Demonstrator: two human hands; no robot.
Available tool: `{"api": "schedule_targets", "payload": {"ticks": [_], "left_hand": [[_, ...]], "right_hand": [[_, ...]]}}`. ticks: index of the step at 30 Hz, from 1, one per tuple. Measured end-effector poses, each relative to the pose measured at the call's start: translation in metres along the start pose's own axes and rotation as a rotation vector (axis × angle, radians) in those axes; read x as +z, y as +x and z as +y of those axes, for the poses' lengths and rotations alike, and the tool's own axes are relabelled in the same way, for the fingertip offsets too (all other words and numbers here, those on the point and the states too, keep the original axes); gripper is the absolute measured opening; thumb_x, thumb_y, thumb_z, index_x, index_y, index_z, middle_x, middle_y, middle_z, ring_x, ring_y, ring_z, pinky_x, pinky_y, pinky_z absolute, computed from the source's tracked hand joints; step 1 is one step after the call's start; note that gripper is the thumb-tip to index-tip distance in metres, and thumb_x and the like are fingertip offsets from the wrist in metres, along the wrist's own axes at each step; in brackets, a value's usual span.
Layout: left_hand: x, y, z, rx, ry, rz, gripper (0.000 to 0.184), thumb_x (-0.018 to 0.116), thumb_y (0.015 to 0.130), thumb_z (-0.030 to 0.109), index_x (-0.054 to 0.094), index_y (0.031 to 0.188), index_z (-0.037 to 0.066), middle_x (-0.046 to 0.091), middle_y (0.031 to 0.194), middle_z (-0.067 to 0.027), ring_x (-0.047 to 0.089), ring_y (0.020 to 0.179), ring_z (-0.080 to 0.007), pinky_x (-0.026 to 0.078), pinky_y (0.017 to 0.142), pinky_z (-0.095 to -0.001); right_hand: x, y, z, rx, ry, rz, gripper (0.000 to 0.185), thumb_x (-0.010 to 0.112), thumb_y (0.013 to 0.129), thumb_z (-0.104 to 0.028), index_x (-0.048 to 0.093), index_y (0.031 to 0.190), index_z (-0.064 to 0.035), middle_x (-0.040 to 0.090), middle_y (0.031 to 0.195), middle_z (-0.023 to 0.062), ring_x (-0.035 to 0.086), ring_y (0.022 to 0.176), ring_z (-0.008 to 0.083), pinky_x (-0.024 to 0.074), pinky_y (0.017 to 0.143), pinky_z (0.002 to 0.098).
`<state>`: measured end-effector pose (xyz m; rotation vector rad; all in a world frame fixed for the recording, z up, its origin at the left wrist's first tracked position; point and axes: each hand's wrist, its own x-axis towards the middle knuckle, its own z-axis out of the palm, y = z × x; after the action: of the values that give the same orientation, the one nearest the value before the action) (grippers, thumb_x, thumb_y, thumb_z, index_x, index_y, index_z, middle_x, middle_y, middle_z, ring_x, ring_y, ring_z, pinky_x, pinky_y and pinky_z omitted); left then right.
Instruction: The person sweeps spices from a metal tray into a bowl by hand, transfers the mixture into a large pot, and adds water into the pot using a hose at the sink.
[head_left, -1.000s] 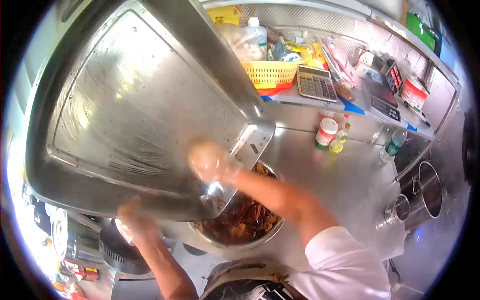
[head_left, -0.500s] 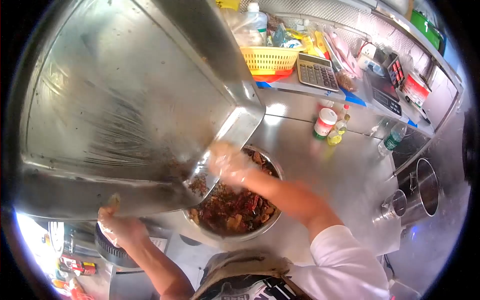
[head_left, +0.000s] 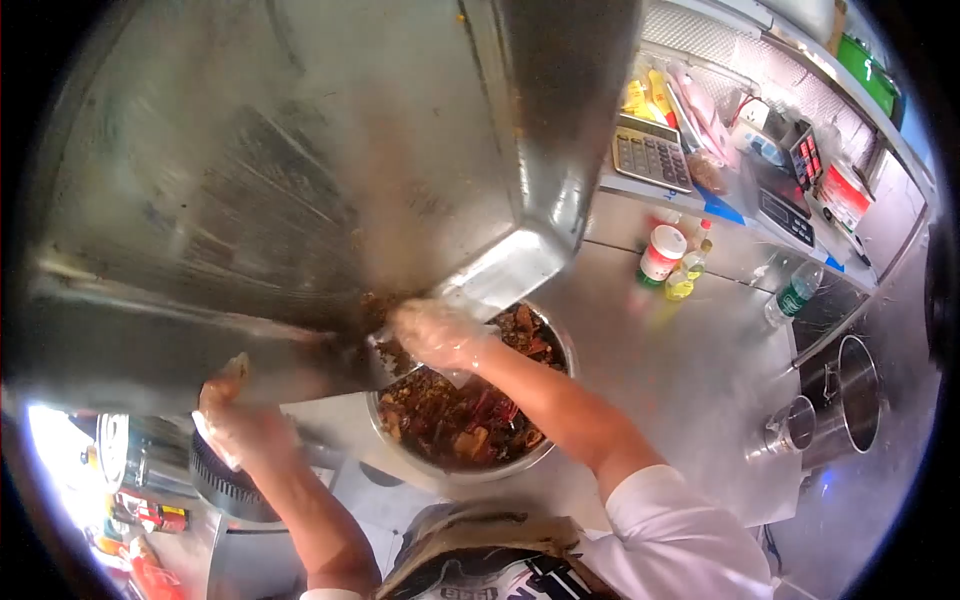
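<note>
A large metal tray (head_left: 330, 150) is tilted over a round steel bowl (head_left: 560, 345) of dark spiced food with dried chilies. My left hand (head_left: 243, 425), in a clear glove, grips the tray's lower rim at the left. Inside the tray's lower corner, above the bowl, my gloved right hand (head_left: 435, 333) touches the dark residue there. Its fingers are blurred and partly hidden, so what they hold cannot be made out.
On the shelf are a calculator (head_left: 652, 155), a scale (head_left: 785, 215) and a red-white tub (head_left: 845, 195). Below stand another tub (head_left: 662, 253), small bottles and a green-labelled bottle (head_left: 795, 293). Steel pots (head_left: 858, 395) are at the right.
The tray has come closer and tilted further, covering the yellow basket. My right hand has moved down and left into the tray's corner; my left hand still grips the rim.
</note>
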<state>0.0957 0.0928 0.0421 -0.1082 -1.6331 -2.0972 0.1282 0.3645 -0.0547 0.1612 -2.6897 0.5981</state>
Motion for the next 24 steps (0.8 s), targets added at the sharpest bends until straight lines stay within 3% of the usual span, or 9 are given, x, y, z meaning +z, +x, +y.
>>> {"api": "schedule_targets", "payload": {"ticks": [2, 6, 9, 10, 14, 18, 19, 23, 24], "left_hand": [[0.012, 0.004, 0.009, -0.099, -0.119, 0.040, 0.022, 0.059, 0.068, 0.010, 0.064, 0.088, 0.002, 0.064, 0.094, -0.0094, 0.064, 0.085, -0.0234, 0.055, 0.076, -0.0350], [0.014, -0.003, 0.010, -0.290, -0.402, -0.057, 0.026, 0.057, 0.067, 0.010, 0.066, 0.090, 0.001, 0.064, 0.095, -0.0099, 0.063, 0.084, -0.0251, 0.055, 0.077, -0.0363], [0.019, -0.001, 0.005, -0.168, -0.390, -0.034, 0.019, 0.057, 0.067, 0.011, 0.063, 0.082, 0.001, 0.064, 0.091, -0.0115, 0.063, 0.082, -0.0259, 0.053, 0.081, -0.0377], [0.019, 0.001, 0.010, -0.137, -0.403, -0.010, 0.017, 0.057, 0.067, 0.011, 0.062, 0.080, 0.001, 0.064, 0.090, -0.0117, 0.063, 0.082, -0.0260, 0.053, 0.081, -0.0377], [0.034, 0.001, 0.039, -0.197, -0.385, 0.126, 0.009, 0.057, 0.069, 0.010, 0.060, 0.073, 0.002, 0.064, 0.084, -0.0117, 0.062, 0.082, -0.0265, 0.052, 0.080, -0.0376], [0.028, 0.013, -0.004, -0.004, -0.331, -0.047, 0.013, 0.059, 0.074, 0.013, 0.058, 0.071, 0.000, 0.064, 0.076, -0.0128, 0.062, 0.073, -0.0258, 0.052, 0.073, -0.0389], [0.039, 0.010, 0.017, -0.177, -0.381, 0.052, 0.017, 0.061, 0.075, 0.014, 0.058, 0.071, -0.002, 0.065, 0.075, -0.0138, 0.062, 0.069, -0.0248, 0.052, 0.070, -0.0384], [0.035, 0.006, -0.004, -0.077, -0.293, -0.042, 0.017, 0.061, 0.072, 0.010, 0.063, 0.076, -0.006, 0.065, 0.073, -0.0134, 0.061, 0.068, -0.0238, 0.050, 0.065, -0.0360], [0.039, 0.004, 0.000, -0.079, -0.281, -0.087, 0.018, 0.060, 0.071, 0.010, 0.064, 0.077, -0.007, 0.065, 0.072, -0.0133, 0.061, 0.067, -0.0237, 0.049, 0.065, -0.0355]], "right_hand": [[-0.006, 0.015, -0.007, -0.171, 0.095, -0.088, 0.027, 0.053, 0.094, -0.025, 0.066, 0.109, -0.0066, 0.066, 0.094, 0.0144, 0.064, 0.094, 0.0335, 0.0517, 0.082, 0.0496], [-0.065, 0.022, -0.058, -0.397, 0.099, 0.414, 0.013, 0.058, 0.089, -0.017, 0.065, 0.094, -0.0085, 0.062, 0.078, 0.0154, 0.063, 0.070, 0.0380, 0.0571, 0.065, 0.0446], [-0.007, 0.016, -0.023, -0.294, -0.128, 0.083, 0.024, 0.059, 0.084, -0.016, 0.069, 0.103, -0.0070, 0.068, 0.091, 0.0112, 0.067, 0.079, 0.0293, 0.0558, 0.065, 0.0410], [0.006, 0.014, -0.006, -0.356, -0.287, -0.002, 0.025, 0.055, 0.086, -0.017, 0.070, 0.104, -0.0077, 0.070, 0.096, 0.0117, 0.068, 0.086, 0.0282, 0.0557, 0.075, 0.0432], [0.019, 0.006, 0.012, -0.493, -0.246, 0.004, 0.022, 0.055, 0.090, -0.023, 0.069, 0.093, -0.0068, 0.071, 0.096, 0.0131, 0.067, 0.087, 0.0317, 0.0541, 0.079, 0.0461], [-0.062, -0.015, -0.014, -0.292, 0.137, 0.070, 0.027, 0.055, 0.094, -0.028, 0.068, 0.096, -0.0043, 0.068, 0.090, 0.0178, 0.065, 0.085, 0.0386, 0.0521, 0.074, 0.0498], [-0.067, -0.028, -0.008, -0.179, 0.072, 0.140, 0.021, 0.056, 0.092, -0.023, 0.069, 0.094, -0.0065, 0.069, 0.091, 0.0161, 0.066, 0.084, 0.0364, 0.0524, 0.072, 0.0481], [-0.077, -0.062, -0.002, 0.037, -0.485, 0.268, 0.021, 0.055, 0.090, -0.011, 0.067, 0.106, -0.0047, 0.067, 0.090, 0.0089, 0.065, 0.079, 0.0238, 0.0551, 0.073, 0.0356], [-0.054, -0.070, 0.019, 0.009, -0.362, 0.309, 0.024, 0.055, 0.090, -0.012, 0.066, 0.110, -0.0035, 0.067, 0.093, 0.0098, 0.065, 0.081, 0.0240, 0.0552, 0.077, 0.0348]]}}
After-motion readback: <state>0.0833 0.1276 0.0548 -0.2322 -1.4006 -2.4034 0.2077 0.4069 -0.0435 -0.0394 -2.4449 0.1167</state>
